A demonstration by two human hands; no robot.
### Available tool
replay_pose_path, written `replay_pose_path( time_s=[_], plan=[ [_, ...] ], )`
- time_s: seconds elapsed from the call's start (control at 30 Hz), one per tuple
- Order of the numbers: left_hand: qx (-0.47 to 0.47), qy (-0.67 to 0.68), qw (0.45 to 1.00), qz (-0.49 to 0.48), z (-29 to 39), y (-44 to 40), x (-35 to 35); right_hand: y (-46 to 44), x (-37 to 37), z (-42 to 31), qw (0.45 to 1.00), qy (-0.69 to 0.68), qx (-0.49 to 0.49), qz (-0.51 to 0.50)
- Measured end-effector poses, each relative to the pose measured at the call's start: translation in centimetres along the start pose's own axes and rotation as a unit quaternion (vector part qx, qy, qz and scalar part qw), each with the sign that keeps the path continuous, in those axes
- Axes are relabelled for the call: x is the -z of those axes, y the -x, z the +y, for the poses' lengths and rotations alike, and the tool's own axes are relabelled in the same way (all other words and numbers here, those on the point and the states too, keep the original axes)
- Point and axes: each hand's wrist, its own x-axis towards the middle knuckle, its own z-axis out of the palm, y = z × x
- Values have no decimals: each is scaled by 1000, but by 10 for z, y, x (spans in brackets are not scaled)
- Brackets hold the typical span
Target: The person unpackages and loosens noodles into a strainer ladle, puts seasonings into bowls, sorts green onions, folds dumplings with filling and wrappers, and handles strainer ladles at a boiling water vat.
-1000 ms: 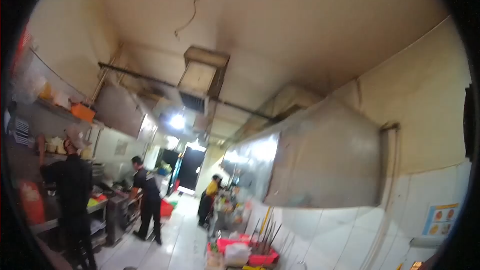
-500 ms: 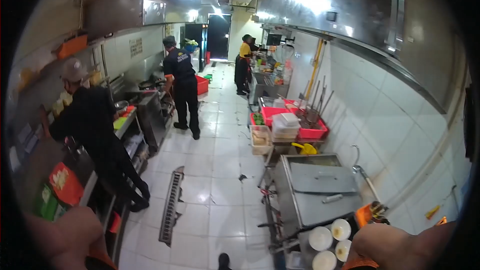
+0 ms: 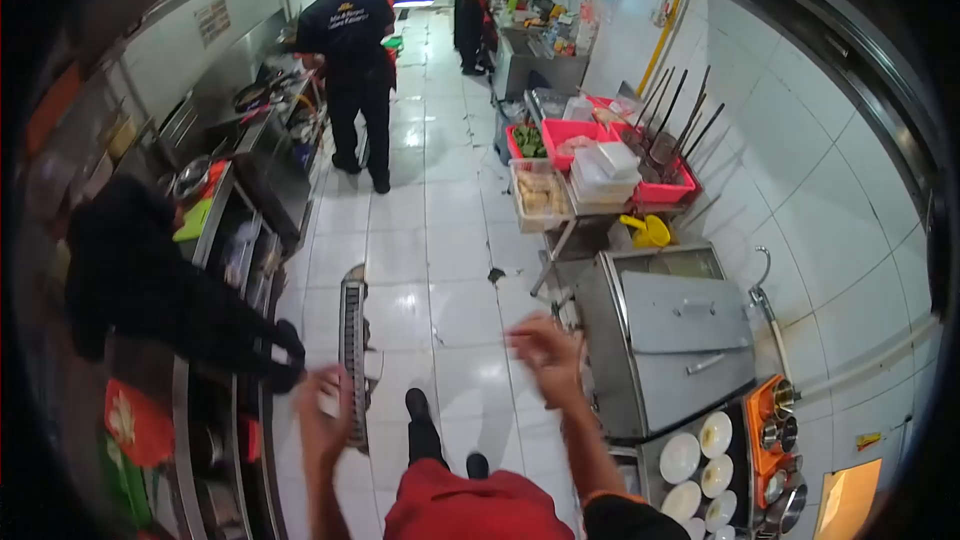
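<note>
Left hand (image 3: pixel 328 408) blurred, loosely open over tiled floor (image 3: pixel 398 315); right hand (image 3: pixel 548 348) half-open beside steel unit (image 3: pixel 606 355).

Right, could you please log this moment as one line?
left hand: raised, nothing visibly held | right hand: raised, nothing visibly held | right side: white bowls, yellow dipper | left side: two people

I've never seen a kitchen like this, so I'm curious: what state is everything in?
Left hand: raised, open, apparently empty.
Right hand: raised, open, apparently empty.
Lid: on the tank, covering part of it.
Bowls: right way up, some stained inside.
Food bin: uncovered, filled.
Floor: broken in spots.
</note>
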Motion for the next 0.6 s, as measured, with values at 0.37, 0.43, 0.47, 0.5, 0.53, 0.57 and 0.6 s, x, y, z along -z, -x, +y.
replay_pose_path(
  time_s=[0.37,0.43,0.47,0.5,0.53,0.57,0.6],
  plan=[
    [203,40,941,-266,-280,-91,-174,197,40,439,574,190,-714,-354],
    [53,-5,958,-281,-293,-188,-207,199,54,483,593,128,-745,-277],
    [15,-7,947,-321,-301,-240,-229,196,68,516,684,147,-620,-355],
    [-25,-9,933,-360,-303,-290,-250,198,70,545,757,166,-476,-416],
    [-50,-22,930,-364,-283,-340,-263,157,54,523,744,128,-606,-250],
    [-77,-34,927,-367,-260,-387,-279,106,42,504,695,83,-710,-75],
    [-89,-29,926,-366,-247,-427,-301,71,31,501,696,73,-712,-62]
  ],
)
